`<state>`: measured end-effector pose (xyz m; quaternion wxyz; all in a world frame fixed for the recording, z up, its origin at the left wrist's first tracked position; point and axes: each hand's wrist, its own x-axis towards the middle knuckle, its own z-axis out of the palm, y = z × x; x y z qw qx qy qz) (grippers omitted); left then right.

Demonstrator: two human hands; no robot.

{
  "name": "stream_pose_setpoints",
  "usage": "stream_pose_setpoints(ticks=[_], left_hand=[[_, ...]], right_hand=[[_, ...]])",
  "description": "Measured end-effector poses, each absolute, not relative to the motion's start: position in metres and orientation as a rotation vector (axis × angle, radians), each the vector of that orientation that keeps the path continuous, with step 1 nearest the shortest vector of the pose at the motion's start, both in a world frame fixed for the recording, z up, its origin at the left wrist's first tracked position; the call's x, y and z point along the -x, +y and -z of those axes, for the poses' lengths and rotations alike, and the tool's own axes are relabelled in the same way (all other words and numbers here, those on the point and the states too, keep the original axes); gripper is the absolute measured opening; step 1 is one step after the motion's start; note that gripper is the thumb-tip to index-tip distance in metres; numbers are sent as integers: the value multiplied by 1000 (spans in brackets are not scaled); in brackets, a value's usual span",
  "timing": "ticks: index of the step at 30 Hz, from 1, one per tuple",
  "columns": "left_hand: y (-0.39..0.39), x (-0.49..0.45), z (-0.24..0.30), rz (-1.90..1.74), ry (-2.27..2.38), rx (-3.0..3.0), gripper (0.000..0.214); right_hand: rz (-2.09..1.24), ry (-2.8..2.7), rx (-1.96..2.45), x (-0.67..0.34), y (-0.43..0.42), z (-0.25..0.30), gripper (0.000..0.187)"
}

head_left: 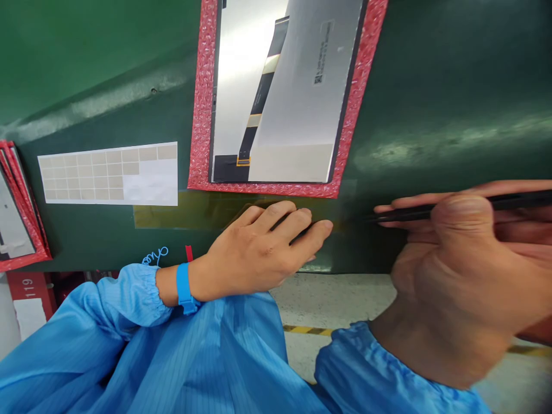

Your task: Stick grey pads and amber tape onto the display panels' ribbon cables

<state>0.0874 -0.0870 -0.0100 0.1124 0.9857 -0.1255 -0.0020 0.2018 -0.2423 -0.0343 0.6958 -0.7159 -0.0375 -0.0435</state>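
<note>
Right hand (457, 282): fingers pinching one black tool (431, 213); left hand (254, 253): fingers spread, empty, on amber tape (181, 210).

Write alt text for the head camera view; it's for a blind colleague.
A left hand with a blue wrist strap rests on amber tape on a green surface, below a display panel in a red bubble-wrap frame; the right hand holds a slim black tool.

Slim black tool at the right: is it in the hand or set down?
In the hand: the slim black tool lies pinched between the thumb and fingers of the right hand.
</note>
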Motion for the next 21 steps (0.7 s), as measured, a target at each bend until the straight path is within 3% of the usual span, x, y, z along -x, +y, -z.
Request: stream_pose_setpoints(ticks=[5, 15, 21], left_hand=[[-87, -87, 10, 3, -371, -2895, 42], [-88, -87, 12, -40, -371, -2893, 40], [-87, -87, 13, -37, -375, -2894, 40]], right_hand=[[80, -91, 1588, -203, -247, 40, 35], [145, -97, 1507, -210, -253, 52, 45], [126, -145, 1544, -207, -253, 49, 37]])
